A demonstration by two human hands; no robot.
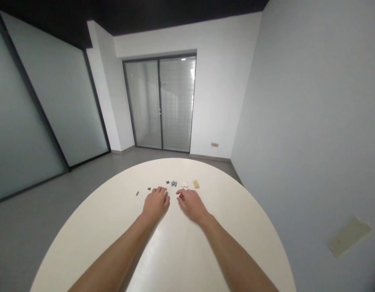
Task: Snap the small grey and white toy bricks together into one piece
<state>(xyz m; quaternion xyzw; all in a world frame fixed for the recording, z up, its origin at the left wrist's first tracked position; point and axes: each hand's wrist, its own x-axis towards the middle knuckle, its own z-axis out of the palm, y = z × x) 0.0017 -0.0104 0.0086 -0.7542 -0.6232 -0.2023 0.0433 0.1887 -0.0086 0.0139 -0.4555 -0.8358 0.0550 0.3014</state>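
My left hand (156, 202) rests on the white round table (172, 259), palm down. Its fingers are loosely bent and apart from the thumb, with nothing visible in them. Facing it across a narrow gap, my right hand (192, 203) has its fingers slightly curled and holds nothing that I can see. Just beyond the hands lie small grey-blue pieces (174, 183), white pieces (184, 185) and a yellow piece (196, 184). A small dark piece (167, 182) sits beside the grey-blue ones. Another dark piece (149, 188) and a grey piece (137, 193) lie left of my left hand. Their exact kind is too small to tell.
The table's curved far edge (175, 159) runs beyond the pieces. A plain wall (312, 121) stands close on the right, with a beige patch (349, 237) on it. Glass doors with blinds (175, 105) are at the back, and frosted panels (62, 89) stand on the left.
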